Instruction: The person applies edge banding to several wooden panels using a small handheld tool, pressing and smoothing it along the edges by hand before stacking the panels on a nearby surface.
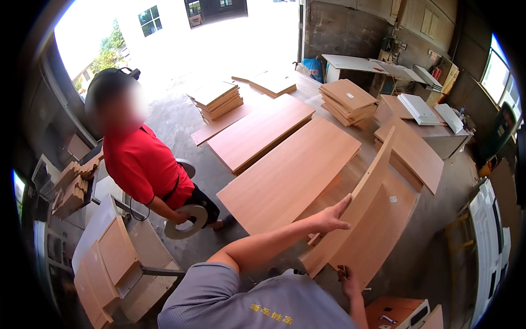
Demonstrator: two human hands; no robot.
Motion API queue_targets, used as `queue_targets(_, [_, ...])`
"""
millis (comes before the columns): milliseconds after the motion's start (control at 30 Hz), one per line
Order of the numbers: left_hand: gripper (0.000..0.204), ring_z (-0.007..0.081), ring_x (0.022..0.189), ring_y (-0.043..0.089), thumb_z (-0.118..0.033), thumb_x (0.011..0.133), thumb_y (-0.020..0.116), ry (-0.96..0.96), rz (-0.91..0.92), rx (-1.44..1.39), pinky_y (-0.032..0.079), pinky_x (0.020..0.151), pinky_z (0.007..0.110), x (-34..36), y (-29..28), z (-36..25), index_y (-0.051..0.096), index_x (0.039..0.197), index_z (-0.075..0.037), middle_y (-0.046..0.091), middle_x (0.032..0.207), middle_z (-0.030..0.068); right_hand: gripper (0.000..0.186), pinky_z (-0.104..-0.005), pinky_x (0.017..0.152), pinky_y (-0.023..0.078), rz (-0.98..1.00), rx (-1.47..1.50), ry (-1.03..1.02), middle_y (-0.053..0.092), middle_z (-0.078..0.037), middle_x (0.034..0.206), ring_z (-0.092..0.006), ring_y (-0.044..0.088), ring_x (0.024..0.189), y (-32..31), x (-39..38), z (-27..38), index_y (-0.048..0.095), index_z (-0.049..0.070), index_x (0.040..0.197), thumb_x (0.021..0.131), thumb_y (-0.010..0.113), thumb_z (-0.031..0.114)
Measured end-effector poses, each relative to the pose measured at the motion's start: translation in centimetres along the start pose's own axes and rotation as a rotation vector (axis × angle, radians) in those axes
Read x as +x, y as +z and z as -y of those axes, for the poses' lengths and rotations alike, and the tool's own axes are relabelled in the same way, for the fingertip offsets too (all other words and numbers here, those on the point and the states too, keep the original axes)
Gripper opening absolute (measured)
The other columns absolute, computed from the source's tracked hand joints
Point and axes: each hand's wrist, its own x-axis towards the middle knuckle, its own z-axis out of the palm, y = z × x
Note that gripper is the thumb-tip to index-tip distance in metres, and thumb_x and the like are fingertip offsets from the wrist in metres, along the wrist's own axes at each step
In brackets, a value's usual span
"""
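Workshop floor (203, 159) runs out to a bright doorway (203, 46) at the top of the frame; stacked panels (349, 97) sit upper right of centre. Head view: narrow panel (360, 212) is tilted up on edge, right of centre, over a wider flat panel (385, 236). Left hand (330, 218): thumb and fingers spread, at the narrow panel's face. Right hand (349, 282): bent fingers near its lower end; whether anything is pinched cannot be told. Step, as judged: steadying the raised board; next move calls for control at both ends. Unverified: the panels' contact line. Right forearm cut off below.
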Motion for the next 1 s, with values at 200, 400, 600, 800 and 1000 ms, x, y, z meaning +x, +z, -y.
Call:
queue_targets(200, [0.096,0.0198,0.110,0.062,0.013,0.076,0.059,-0.095,-0.227,-0.322,0.051,0.092,0.032,-3.2,-9.0,8.9,0.015,0.159,-0.011,0.056,0.137,0.0155,0.046,-0.0480,0.078,0.051,0.110,-0.483,0.263,0.067,-0.028,0.092,-0.0446,0.065,0.091,-0.7,-0.2,-10.4,0.067,-0.003,0.093,0.086,0.065,0.042])
queue_targets(400, [0.096,0.0212,0.110,0.063,0.017,0.074,0.056,-0.216,-0.241,-0.528,0.052,0.092,0.033,-4.2,-6.2,9.3,0.018,0.158,-0.009,0.057,0.135,0.0144,0.050,-0.0465,0.086,0.050,-0.301,-0.199,0.374,0.067,-0.029,0.102,-0.0434,0.064,0.100,-1.3,-2.0,-19.3,0.064,-0.005,0.110,0.089,0.063,0.040])
queue_targets(600, [0.096,0.0213,0.110,0.063,0.018,0.073,0.055,-0.181,-0.294,-0.535,0.052,0.091,0.033,-3.8,-5.6,10.9,0.019,0.158,-0.009,0.057,0.135,0.0152,0.054,-0.0406,0.097,0.046,-0.402,-0.049,0.461,0.066,-0.026,0.117,-0.0366,0.062,0.113,-0.4,1.8,-21.2,0.059,-0.006,0.126,0.093,0.059,0.038])
queue_targets(800, [0.067,0.0202,0.104,0.064,0.010,0.083,0.057,-0.258,-0.295,-0.526,0.052,0.089,0.032,-3.6,-6.2,11.0,0.039,0.146,-0.001,0.061,0.125,0.0121,0.051,-0.0352,0.096,0.045,-0.185,0.304,0.500,0.065,-0.016,0.121,-0.0257,0.060,0.112,2.4,6.7,-20.4,0.060,-0.003,0.127,0.095,0.058,0.036])
queue_targets(1000, [0.043,0.0205,0.076,0.064,-0.035,0.102,0.049,-0.468,-0.752,0.148,0.048,0.067,0.039,-2.5,-5.2,19.3,0.068,0.104,0.004,0.068,0.078,0.0162,0.033,-0.0299,0.043,0.041,-0.204,0.249,0.476,0.057,-0.002,0.081,-0.0146,0.052,0.061,-1.3,4.8,-18.5,0.062,0.006,0.110,0.092,0.066,0.034])
